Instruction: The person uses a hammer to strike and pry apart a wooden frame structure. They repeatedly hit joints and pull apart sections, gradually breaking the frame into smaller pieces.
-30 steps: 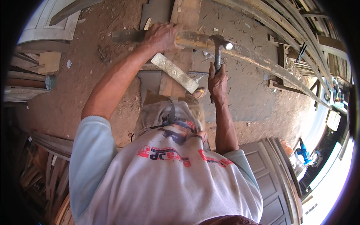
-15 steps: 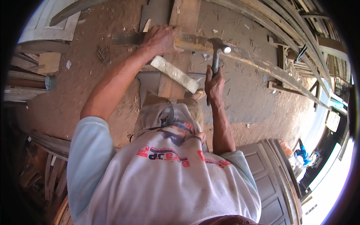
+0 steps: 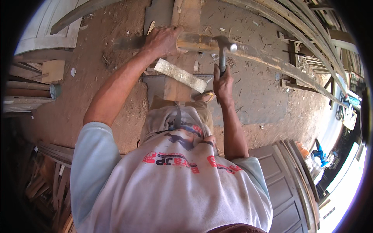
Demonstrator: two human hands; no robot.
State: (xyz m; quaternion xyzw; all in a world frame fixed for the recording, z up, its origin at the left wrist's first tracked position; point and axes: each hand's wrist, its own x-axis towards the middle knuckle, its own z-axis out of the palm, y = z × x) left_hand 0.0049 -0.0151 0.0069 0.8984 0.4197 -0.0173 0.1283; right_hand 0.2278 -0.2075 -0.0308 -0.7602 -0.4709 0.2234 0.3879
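My left hand (image 3: 163, 40) is closed over a long, worn wooden beam (image 3: 268, 58), its thumb against the near side. The beam runs from the upper left toward the right. My right hand (image 3: 223, 84) grips the handle of a claw hammer (image 3: 222, 62). The hammer's head is slightly blurred and appears over the beam, to the right of my left hand; whether it touches the wood I cannot tell. Between my hands and my body a short, pale, rough-faced block (image 3: 180, 75) lies slanting across a flat brown plank (image 3: 176, 91).
Long timbers (image 3: 287, 31) are stacked at the upper right. A pale panelled door (image 3: 50, 29) and cut boards (image 3: 27, 85) stand at the left. A grey panelled door (image 3: 278, 186) leans at the lower right. Nails or splinters and scraps litter the floor (image 3: 256, 85).
The hammer has shifted slightly, its head now blurred over the beam. My left hand keeps its place on the beam. The whole view has shifted a little.
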